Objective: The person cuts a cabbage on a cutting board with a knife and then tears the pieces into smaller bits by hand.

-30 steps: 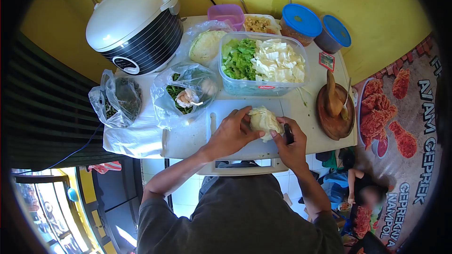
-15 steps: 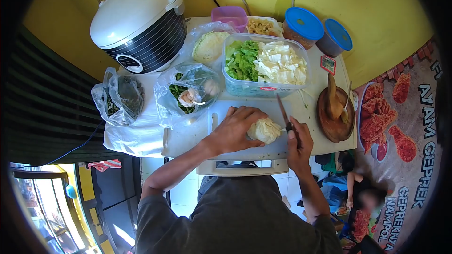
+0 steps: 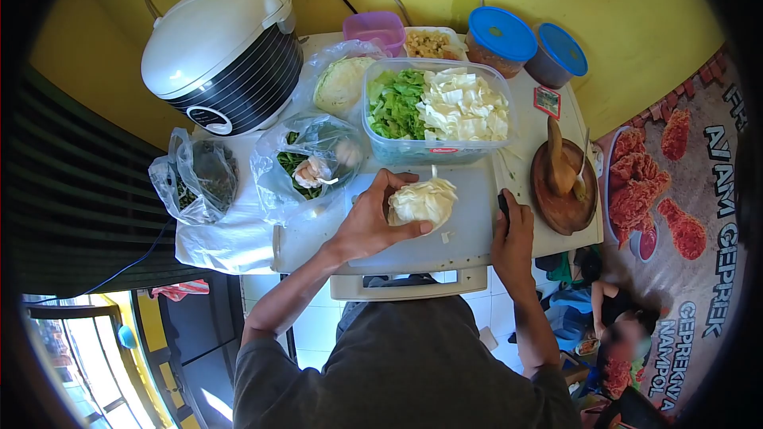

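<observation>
My left hand grips a pale, leafy chunk of cabbage above the white cutting board, thumb along its near side and fingers behind it. A small pale scrap lies on the board under it. At the board's right edge, my right hand is closed round the dark handle of a knife; its blade is hard to make out. Behind the board stands a clear plastic container with green leaves on the left and chopped pale cabbage on the right.
A rice cooker stands back left, near plastic bags of greens and garlic. A cut cabbage lies behind. Blue-lidded tubs stand at the back; a mortar with a pestle is right. Another person sits lower right.
My left hand has lifted the cabbage chunk and turned it, moving slightly left. My right hand has moved a little right, and the knife blade no longer shows clearly. The view has shifted slightly.
</observation>
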A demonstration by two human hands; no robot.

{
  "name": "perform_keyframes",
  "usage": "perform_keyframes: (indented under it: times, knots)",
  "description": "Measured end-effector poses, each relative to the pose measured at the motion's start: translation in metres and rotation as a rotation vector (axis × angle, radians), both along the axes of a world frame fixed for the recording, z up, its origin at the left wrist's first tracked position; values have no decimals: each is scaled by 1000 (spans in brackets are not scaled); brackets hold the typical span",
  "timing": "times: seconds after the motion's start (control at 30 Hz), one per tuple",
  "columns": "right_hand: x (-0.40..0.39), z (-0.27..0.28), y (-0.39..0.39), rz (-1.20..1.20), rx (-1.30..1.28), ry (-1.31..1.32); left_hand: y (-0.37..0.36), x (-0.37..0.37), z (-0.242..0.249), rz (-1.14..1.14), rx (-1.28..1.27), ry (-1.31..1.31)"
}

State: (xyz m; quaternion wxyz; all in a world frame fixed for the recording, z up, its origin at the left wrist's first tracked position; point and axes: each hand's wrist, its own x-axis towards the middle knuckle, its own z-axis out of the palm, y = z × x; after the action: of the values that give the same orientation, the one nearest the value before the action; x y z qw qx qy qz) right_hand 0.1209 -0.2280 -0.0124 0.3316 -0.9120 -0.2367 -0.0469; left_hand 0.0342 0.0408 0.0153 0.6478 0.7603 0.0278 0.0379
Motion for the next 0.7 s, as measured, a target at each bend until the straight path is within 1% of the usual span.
perform_keyframes:
  times: [0.03, 0.13, 0.23, 0.27, 0.33, 0.37, 0.43, 0.47, 0.53, 0.57, 0.63, 0.7]
  knots:
    - [2, 0, -1, 8, -25, -4, 1, -1, -4, 3, -112, -20]
    - [8, 1, -3, 26, -64, -54, 8, -7, -9, -21, -380, 146]
    - [13, 4, -1, 19, -152, -183, 9, -10, -13, -58, -470, 66]
    - [14, 7, 0, 13, -192, -237, 10, -11, -12, -110, -588, 97]
    - [11, 18, 7, 70, -42, -264, 11, -12, -7, -213, -824, 156]
    - [9, 24, 10, 99, 33, -276, 13, -12, -9, -234, -882, 158]
    - [2, 34, 14, 269, 180, -39, 16, -12, -14, -282, -996, 166]
    - [-3, 39, 17, 348, 254, 82, 14, -12, -15, -219, -987, 187]
    - [-14, 54, 32, 442, 305, 123, 4, -11, -15, -94, -964, 227]
    - [-19, 60, 42, 491, 330, 143, 0, -12, -11, -80, -865, 231]
    - [-25, 68, 61, 540, 317, 66, -9, -16, 2, -45, -668, 235]
    - [-26, 67, 68, 574, 316, 14, -15, -20, 8, -48, -636, 261]
